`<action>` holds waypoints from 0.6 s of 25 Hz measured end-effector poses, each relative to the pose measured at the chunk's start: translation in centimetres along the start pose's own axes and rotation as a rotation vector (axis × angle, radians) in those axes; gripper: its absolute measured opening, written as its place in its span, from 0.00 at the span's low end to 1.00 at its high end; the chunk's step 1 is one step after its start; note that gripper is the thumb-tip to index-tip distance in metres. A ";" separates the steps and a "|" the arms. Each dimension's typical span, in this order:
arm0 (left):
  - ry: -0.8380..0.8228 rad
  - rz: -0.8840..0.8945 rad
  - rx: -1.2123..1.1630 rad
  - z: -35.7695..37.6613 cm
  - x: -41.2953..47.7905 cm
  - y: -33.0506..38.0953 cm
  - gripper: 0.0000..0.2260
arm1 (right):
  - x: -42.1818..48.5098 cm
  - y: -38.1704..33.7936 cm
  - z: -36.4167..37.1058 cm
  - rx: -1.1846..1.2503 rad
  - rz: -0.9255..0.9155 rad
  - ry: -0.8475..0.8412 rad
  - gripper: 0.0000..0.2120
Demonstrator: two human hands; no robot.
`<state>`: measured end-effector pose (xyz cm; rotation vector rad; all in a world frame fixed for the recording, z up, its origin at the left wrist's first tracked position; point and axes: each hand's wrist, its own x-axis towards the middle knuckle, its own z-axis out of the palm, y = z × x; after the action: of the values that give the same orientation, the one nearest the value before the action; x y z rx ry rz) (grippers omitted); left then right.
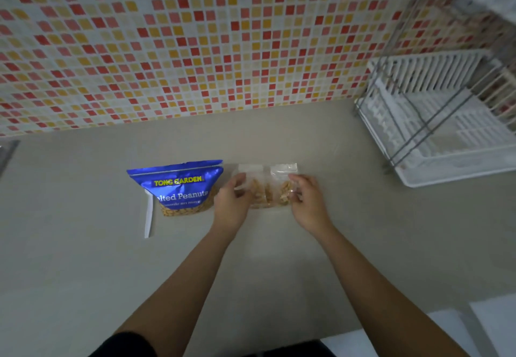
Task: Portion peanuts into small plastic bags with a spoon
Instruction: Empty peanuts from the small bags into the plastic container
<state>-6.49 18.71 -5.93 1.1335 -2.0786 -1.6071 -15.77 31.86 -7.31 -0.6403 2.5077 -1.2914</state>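
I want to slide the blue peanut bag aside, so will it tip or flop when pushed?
The blue bag stands upright on the counter, bulging low with peanuts, so it probably slides if pushed near its base. Its top looks thin and creased, so a high push would likely fold or topple it.

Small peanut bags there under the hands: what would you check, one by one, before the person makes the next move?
1. Small plastic bags hold peanuts: ok, two lie side by side on the countertop.
2. Left hand on the left bag, right hand on the right bag: ok.
3. Bag tops sealed: cannot tell, too blurred.
4. Blue Tong Garden salted peanuts pouch upright beside the bags: ok.
5. White spoon within reach: ok, it lies left of the pouch, partly hidden.
6. Loose peanuts spilled on the countertop: ok, none visible.
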 end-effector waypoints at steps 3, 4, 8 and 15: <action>-0.056 -0.043 0.165 2.0 1.8 -0.1 0.17 | 1.8 -0.4 0.9 -0.131 0.008 -0.161 0.22; -0.100 -0.021 0.252 2.3 1.8 0.0 0.17 | 2.0 -0.4 1.2 -0.196 0.016 -0.222 0.22; 0.013 0.377 0.725 2.3 0.4 0.1 0.17 | 1.9 0.0 1.2 -0.505 -0.035 -0.255 0.23; 0.036 0.154 0.542 0.9 -0.4 -3.0 0.14 | -1.7 4.5 -1.8 -0.494 0.381 0.048 0.28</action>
<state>-5.57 19.44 -8.91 1.1019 -2.5861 -0.9675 -16.23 36.30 -9.91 -0.1968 2.8230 -0.5651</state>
